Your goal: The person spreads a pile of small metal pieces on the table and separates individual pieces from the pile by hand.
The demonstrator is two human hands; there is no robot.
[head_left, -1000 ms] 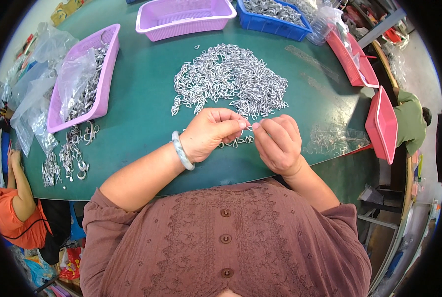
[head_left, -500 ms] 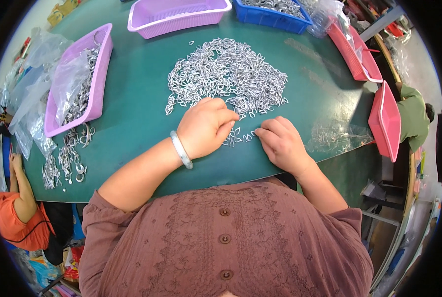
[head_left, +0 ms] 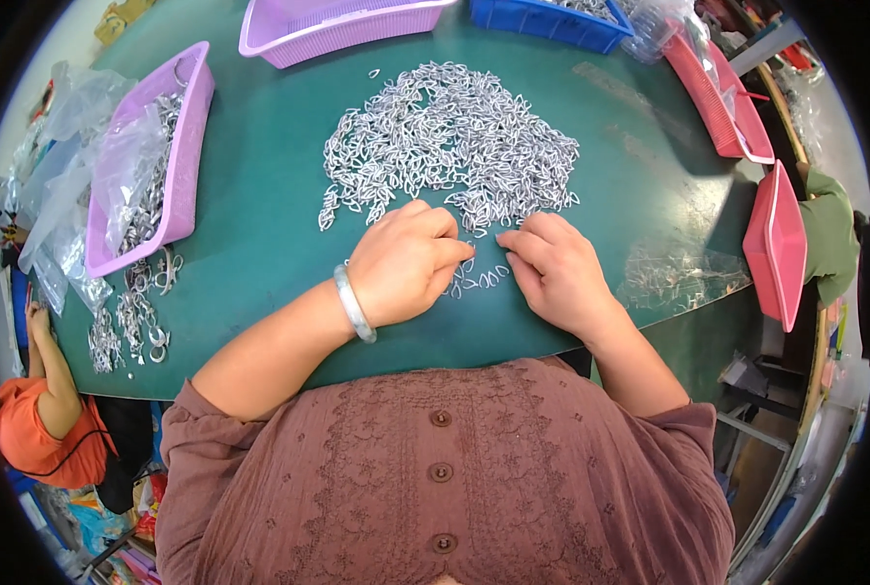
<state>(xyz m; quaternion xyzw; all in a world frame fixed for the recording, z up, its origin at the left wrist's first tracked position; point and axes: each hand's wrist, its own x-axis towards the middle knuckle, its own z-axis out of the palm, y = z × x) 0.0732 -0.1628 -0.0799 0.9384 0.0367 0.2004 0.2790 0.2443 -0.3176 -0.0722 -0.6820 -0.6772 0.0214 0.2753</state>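
Observation:
A broad pile of small silver metal links, pointed oval loops, lies on the green tabletop. Just below its front edge my left hand, with a pale bangle on the wrist, has thumb and forefinger closed in a pinch. My right hand faces it, its fingertips also pinched together beside the pile's lowest links. What sits in either pinch is too small to make out. Between the hands lies a little group of separate links, partly hidden by my left fingers.
A purple basket with metal parts and a plastic bag stands left, near silver hardware. At the back are another purple basket and a blue one. Pink baskets line the right. Co-workers sit on both sides.
My right hand has shifted up from the small link group toward the pile's edge. My left hand has barely moved. The view has shifted slightly.

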